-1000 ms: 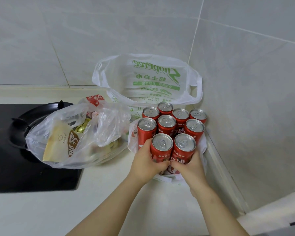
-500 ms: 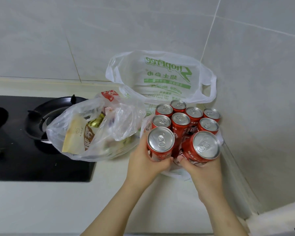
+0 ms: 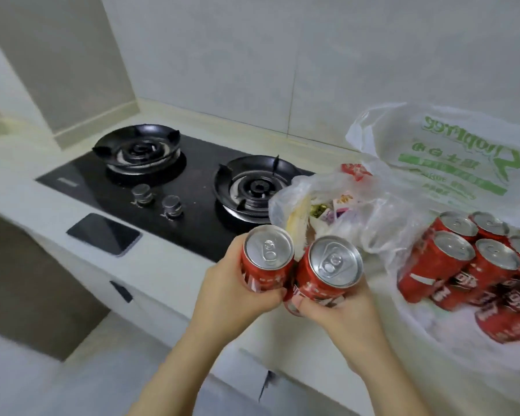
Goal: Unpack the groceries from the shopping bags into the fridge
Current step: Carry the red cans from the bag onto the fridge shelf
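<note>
While two shopping bags sit on a kitchen counter (image 3: 168, 273), a person holds a red can (image 3: 267, 262) in the left hand (image 3: 233, 292) and a second can (image 3: 327, 273) in the right hand (image 3: 342, 315), both upright, tops up and touching side by side above the counter's front edge. Each hand's fingers curl round the lower body of its can; the forearms reach in from below, wrists close together. The step appears to be the carry from bag to fridge. No fridge is in view, so the next move likely calls for turning away and freeing a hand for the door. The other cans (image 3: 463, 265) stand packed together in the white bag (image 3: 463, 163) at right. Between them and the black hob (image 3: 177, 187) slumps a clear bag (image 3: 327, 199) of packets. A phone (image 3: 104, 234) lies at the hob's near edge.
</note>
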A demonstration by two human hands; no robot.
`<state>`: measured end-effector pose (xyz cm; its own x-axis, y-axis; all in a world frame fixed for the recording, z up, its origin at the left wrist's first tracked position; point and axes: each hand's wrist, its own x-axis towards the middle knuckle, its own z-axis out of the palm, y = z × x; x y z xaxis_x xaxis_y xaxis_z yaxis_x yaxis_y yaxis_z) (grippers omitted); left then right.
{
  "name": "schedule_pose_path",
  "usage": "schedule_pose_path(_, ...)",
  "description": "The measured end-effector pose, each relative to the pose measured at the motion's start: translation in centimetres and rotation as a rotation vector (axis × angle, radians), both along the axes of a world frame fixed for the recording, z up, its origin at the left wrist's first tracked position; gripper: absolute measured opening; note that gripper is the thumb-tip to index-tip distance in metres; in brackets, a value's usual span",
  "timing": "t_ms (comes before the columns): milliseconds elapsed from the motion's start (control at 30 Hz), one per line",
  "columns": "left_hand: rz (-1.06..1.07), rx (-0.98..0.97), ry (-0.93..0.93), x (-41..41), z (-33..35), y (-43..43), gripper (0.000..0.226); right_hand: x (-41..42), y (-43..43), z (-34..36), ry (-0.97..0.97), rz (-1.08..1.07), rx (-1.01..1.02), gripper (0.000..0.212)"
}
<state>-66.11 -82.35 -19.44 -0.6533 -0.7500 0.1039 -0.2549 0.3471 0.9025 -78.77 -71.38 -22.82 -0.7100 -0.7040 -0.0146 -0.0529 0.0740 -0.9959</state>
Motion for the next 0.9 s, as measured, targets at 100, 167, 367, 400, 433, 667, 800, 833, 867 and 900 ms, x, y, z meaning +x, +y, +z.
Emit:
schedule_pose_path(100, 0.164, 0.034, -0.018, 4.5, -0.2, -1.8, 0.071, 3.0, -4.1, -0.4, -0.015, 0.168, 0.034, 0.062)
schedule_pose_path(167, 0.283, 0.053, -0.021, 7.3, -0.5, -2.6, 0.068, 4.8, -6.4, -0.6, 0.001, 0.284, 0.047, 0.060)
schedule_pose_path(367, 0.683, 0.084, -0.001, 14.8, -0.8, -2.1, 0.064, 10.6, -12.1, 0.1, 0.049, 0.725, 0.078, 0.047)
schedule_pose_path(400, 0.759, 0.077, 0.005, 15.7, -0.9, -1.6, 0.064, 11.5, -12.8, 0.0, 0.053, 0.810, 0.076, 0.045)
schedule_pose_path(433, 0.836, 0.076, 0.009, 16.6, -0.9, -1.0, 0.064, 12.5, -13.4, 0.0, 0.064, 0.889, 0.074, 0.046)
schedule_pose_path(667, 1.402, 0.153, 0.069, 21.2, -1.2, 6.9, 0.055, 19.8, -13.6, -0.2, 0.086, 1.376, 0.014, 0.070)
schedule_pose_path(800, 1.671, 0.140, 0.081, 22.8, -1.1, 13.4, 0.060, 24.1, -10.7, -0.1, 0.092, 1.640, -0.017, 0.070)
schedule_pose_path(833, 1.741, 0.138, 0.084, 23.1, -1.0, 15.1, 0.060, 25.3, -9.6, 0.0, 0.095, 1.704, -0.019, 0.068)
schedule_pose_path(867, 1.806, 0.132, 0.088, 23.4, -0.8, 16.9, 0.061, 26.4, -8.5, 0.1, 0.103, 1.767, -0.019, 0.067)
schedule_pose_path(900, 1.862, 0.119, 0.088, 23.6, -0.7, 18.7, 0.063, 27.5, -7.3, 0.3, 0.115, 1.824, -0.019, 0.067)
